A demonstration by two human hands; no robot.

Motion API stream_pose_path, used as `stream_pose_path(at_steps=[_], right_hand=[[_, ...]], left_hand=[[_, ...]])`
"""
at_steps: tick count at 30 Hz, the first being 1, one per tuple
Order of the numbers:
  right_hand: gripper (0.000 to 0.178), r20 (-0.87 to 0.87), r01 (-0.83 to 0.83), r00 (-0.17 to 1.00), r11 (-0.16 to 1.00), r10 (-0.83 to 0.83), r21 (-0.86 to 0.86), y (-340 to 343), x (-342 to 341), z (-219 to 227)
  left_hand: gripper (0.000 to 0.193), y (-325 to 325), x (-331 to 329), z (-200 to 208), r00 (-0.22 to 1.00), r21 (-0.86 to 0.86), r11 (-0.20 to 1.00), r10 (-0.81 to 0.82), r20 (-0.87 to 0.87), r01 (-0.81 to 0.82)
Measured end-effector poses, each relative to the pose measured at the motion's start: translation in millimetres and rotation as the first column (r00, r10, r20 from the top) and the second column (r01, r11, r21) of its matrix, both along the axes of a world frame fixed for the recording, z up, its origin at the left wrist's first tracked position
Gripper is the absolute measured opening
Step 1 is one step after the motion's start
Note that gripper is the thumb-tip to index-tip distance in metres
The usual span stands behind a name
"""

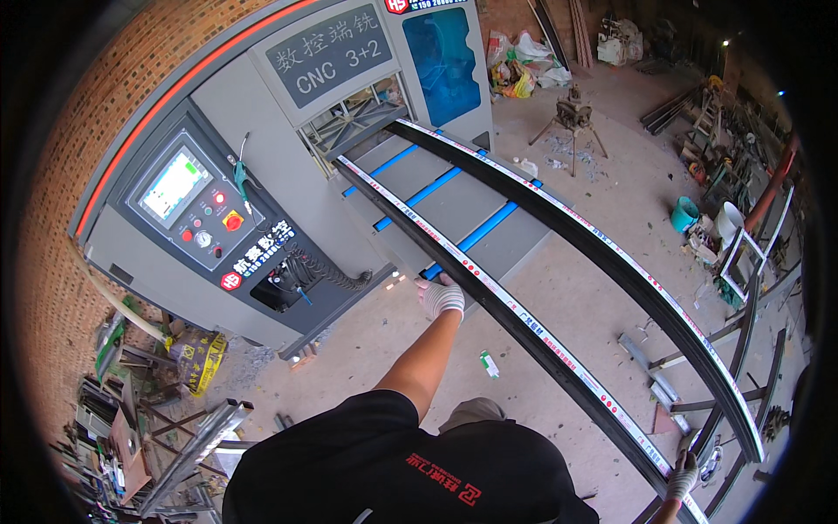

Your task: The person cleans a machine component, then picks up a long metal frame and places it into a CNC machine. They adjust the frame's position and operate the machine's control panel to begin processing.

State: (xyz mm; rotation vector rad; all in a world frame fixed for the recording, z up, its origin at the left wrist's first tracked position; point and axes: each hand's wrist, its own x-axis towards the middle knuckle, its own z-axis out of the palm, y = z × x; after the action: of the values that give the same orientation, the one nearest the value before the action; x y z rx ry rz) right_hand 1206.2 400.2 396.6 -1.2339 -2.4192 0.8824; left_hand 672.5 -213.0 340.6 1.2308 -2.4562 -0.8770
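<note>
Two long black profile bars (515,314) with white printed film run from the machine's opening toward the lower right. My left hand (442,298), in a white-grey knitted glove, grips the lower edge of the nearer bar beside the end of a blue roller; its fingertips are partly hidden. Far to the lower right, my gloved right hand (683,480) is closed around the same bar near its outer end. The farther bar (602,249) lies apart from both hands. Several blue rollers (484,227) carry the bars on the grey infeed table (515,244).
A grey machine with a control panel (179,196), a lit screen and a coiled hose (336,271) stands at left. Metal offcuts (196,450) lie lower left. On the right are a teal bucket (685,215) and metal racks (742,271). A tripod stand (573,118) stands beyond the table.
</note>
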Motion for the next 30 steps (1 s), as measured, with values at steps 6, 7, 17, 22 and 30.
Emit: stream_pose_path(at_steps=[6,7,17,22,30], right_hand=[[0.033,0.072,-0.038,0.996,0.998,0.042,-0.056,3.4,1.6,3.8],[0.034,0.066,-0.054,0.996,0.998,0.056,-0.038,2.6,1.1,5.8],[0.039,0.160,-0.043,0.986,0.999,0.047,-0.025,7.3,0.3,7.5],[0.044,0.156,-0.024,0.987,0.997,0.035,-0.071,14.5,4.3,1.7],[0.039,0.125,-0.004,0.992,0.999,0.007,-0.032,6.5,0.8,5.7]], left_hand=[[0.083,-0.2,-0.6,0.5,1.000,0.012,1.000,-0.001,-0.001,0.001],[0.083,-0.1,-0.7,0.7,1.000,0.014,1.000,-0.001,-0.001,0.001],[0.087,1.9,1.0,4.6,1.000,0.026,1.000,0.001,0.005,-0.001],[0.088,1.5,0.9,3.1,1.000,0.014,1.000,-0.006,0.001,0.006],[0.087,1.5,1.6,5.1,1.000,0.033,0.999,-0.008,0.009,0.008]])
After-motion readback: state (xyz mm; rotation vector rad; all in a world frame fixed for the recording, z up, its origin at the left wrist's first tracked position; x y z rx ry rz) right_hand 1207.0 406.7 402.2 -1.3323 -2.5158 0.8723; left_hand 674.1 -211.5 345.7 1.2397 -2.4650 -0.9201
